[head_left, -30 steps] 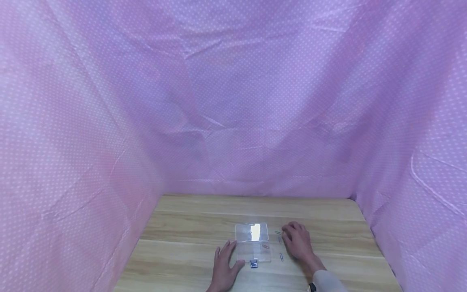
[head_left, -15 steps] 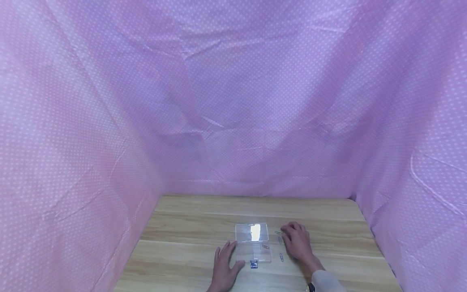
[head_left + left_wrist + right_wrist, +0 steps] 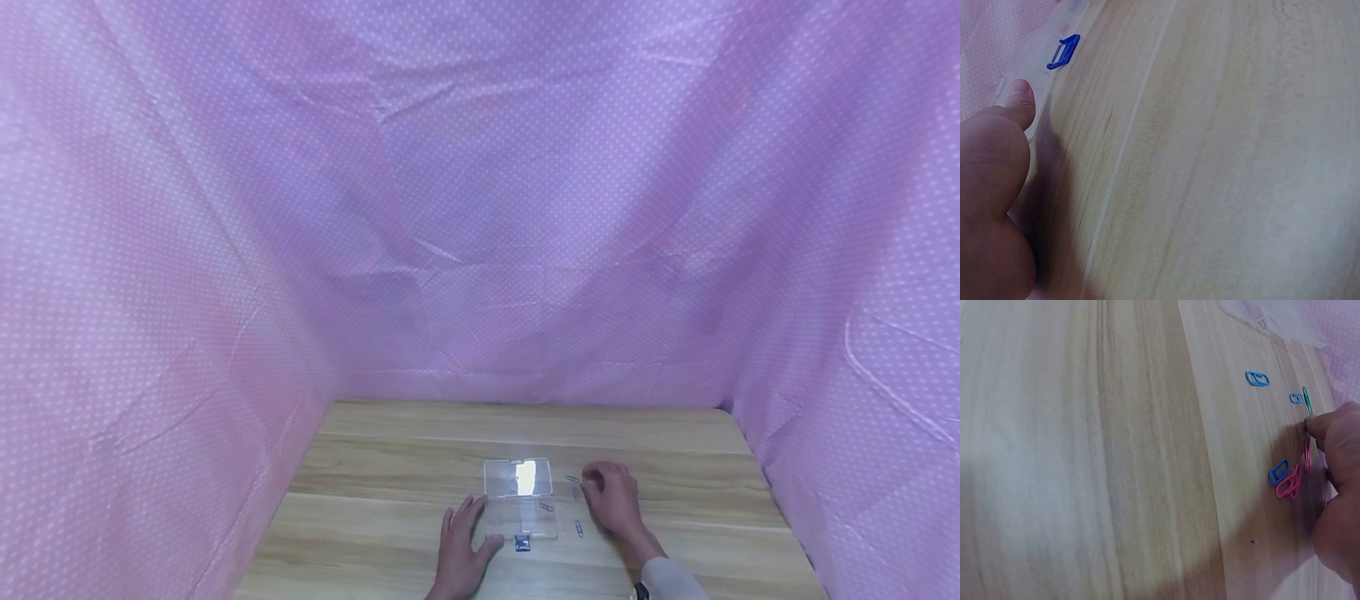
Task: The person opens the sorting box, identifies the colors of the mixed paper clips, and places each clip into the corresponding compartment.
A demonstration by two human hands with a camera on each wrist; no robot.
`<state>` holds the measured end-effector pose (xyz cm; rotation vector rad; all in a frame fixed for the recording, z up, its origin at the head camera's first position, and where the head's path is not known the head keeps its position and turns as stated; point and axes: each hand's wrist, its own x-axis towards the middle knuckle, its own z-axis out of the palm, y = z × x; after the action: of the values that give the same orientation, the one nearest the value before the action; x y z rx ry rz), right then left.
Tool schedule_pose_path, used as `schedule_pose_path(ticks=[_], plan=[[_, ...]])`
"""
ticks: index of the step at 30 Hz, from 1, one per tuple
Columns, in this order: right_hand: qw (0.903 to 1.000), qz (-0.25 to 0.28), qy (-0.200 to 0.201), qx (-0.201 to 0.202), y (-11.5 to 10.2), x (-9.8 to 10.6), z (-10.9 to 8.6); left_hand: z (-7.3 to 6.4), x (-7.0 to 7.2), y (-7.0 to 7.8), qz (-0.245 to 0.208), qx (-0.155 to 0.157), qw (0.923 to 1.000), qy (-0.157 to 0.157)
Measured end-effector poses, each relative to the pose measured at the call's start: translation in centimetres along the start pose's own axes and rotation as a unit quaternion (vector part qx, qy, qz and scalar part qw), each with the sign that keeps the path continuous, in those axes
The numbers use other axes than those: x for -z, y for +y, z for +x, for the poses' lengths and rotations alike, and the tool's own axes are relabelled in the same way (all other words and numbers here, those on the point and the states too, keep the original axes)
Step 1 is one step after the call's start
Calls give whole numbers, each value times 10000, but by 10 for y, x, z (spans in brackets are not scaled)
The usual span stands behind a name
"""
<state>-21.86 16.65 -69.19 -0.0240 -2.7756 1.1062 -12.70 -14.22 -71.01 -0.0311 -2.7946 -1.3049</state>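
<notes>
A clear plastic box lies with its lid folded back, and a blue latch hangs at its front edge. My left hand rests at the box's left side, thumb on the front edge, fingers spread toward the back corner. One reddish paper clip is inside the box. Right of it, my right hand reaches down with curled fingers; its thumb tip meets the end of a green paper clip. Whether it pinches anything is hidden. Pink paper clips and a blue paper clip lie under the palm.
Two light blue paper clips, one larger paper clip and one smaller paper clip, lie between box and right hand. The wooden table is enclosed by pink dotted cloth at the back and sides.
My right hand has shifted very slightly to the right, and a gap between its thumb and index finger now shows. The left hand and the box have stayed in place.
</notes>
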Motion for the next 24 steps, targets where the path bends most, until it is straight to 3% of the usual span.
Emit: schedule_pose_path(ticks=[4,16,24], plan=[[9997,163,149,-59,0,0,-1,1,-1,1,43,-62,9999,74],[9976,534,-28,-437,2,1,0,2,0,4,36,-104,9999,8],[9961,702,-175,-515,3,5,0,2,1,6,-19,87,9999,-77]])
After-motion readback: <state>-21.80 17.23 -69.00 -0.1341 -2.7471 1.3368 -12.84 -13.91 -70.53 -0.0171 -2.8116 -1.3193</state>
